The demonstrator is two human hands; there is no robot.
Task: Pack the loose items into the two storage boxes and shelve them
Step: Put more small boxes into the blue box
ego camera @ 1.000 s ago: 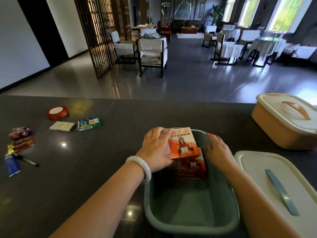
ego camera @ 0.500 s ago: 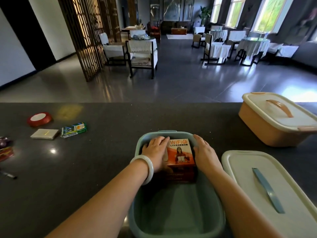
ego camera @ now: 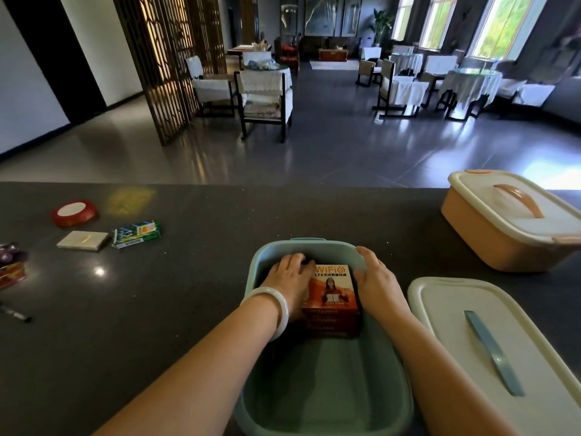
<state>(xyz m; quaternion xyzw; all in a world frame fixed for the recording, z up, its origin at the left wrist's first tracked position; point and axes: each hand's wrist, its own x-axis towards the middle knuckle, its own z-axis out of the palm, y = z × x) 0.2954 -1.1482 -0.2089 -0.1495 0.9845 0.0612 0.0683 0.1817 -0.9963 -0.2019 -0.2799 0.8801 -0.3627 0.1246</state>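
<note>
Now, starting at the left edge of the dark speckled counter (ego camera: 188,309), I see some small wrapped items (ego camera: 11,262) cut by the frame and, nearer to me, a black marker pen (ego camera: 15,313). Further in, toward the far edge, lies a round red ribbon spool with a white centre (ego camera: 74,212). Just in front of it rest a flat cream card box (ego camera: 83,240) and, beside that, a small green and white packet (ego camera: 136,233).

Near the middle of the near edge stands the open sage-green plastic storage box (ego camera: 327,388). Both my hands are inside its far end. My left hand (ego camera: 290,280), with a pale jade-like bangle (ego camera: 273,305) on the wrist, lies against the left side of a stack of orange WiFi cartons (ego camera: 333,297); its fingers are curled loosely around the far left corner of the stack. My right hand (ego camera: 375,281) presses flat on the right side of the stack, fingers straight and together, reaching to the box wall. The stack sits on the box floor, at the far end.

Right of this box, at the near right corner, lies its cream lid with a grey-blue handle strip (ego camera: 490,350), flat on the counter. Beyond it, near the far edge, stands the peach plastic storage box with its cream lid on (ego camera: 509,221).
</note>
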